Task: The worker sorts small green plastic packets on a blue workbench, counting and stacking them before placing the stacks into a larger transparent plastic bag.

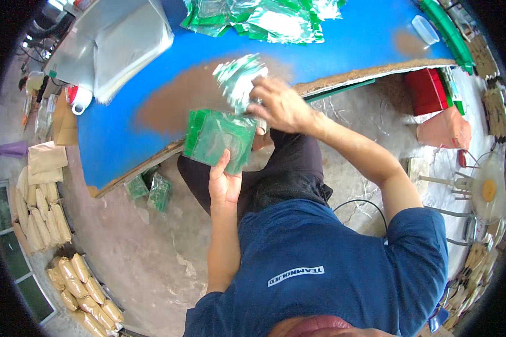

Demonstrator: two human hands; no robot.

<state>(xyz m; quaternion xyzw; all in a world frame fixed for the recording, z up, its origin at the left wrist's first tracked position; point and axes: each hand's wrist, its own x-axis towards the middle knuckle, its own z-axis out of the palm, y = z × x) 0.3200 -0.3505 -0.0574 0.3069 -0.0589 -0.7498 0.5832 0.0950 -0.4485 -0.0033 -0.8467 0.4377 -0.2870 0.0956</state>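
Over the table's near edge, my left hand [225, 180] grips a stack of flat green plastic packets [226, 135], its thumb lying across the top one. Beyond the stack, my right hand [281, 104] has its fingers at the side of a green and silvery-white packet [239, 81]. That packet and the fingertips are smeared by motion, though the fingers seem closed on its edge. A loose heap of similar shiny green packets [264, 17] lies at the far side of the blue table [118, 140].
Clear plastic sheets [130, 45] lie at the table's left, near a white cup-like item [81, 101]. A clear tray [425, 30] sits at the far right. Packets [159, 191] lie on the floor below. Filled brown bags [76, 281], a red bin [425, 92] and a fan [487, 191] stand around.
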